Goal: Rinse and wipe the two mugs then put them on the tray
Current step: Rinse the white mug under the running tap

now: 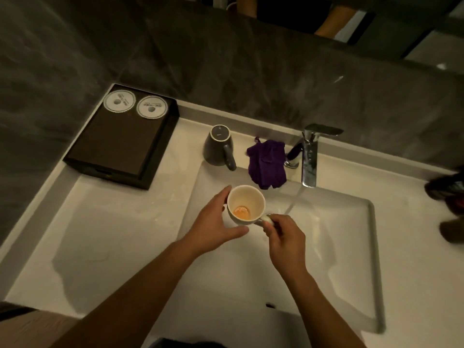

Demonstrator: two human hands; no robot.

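Holding white mug over sink: right hand grip pinching handle, left hand open cupping side; dim grey-walled room

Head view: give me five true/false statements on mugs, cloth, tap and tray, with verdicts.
1. The white mug is held over the sink. True.
2. The right hand pinches the white mug's handle. True.
3. The grey mug stands upright. False: it sits upside down on the counter, base up.
4. The purple cloth lies on the tray. False: it hangs over the sink's back edge beside the tap.
5. The white mug is clean inside. False: orange residue shows at its bottom.
The left hand cups the mug's side.
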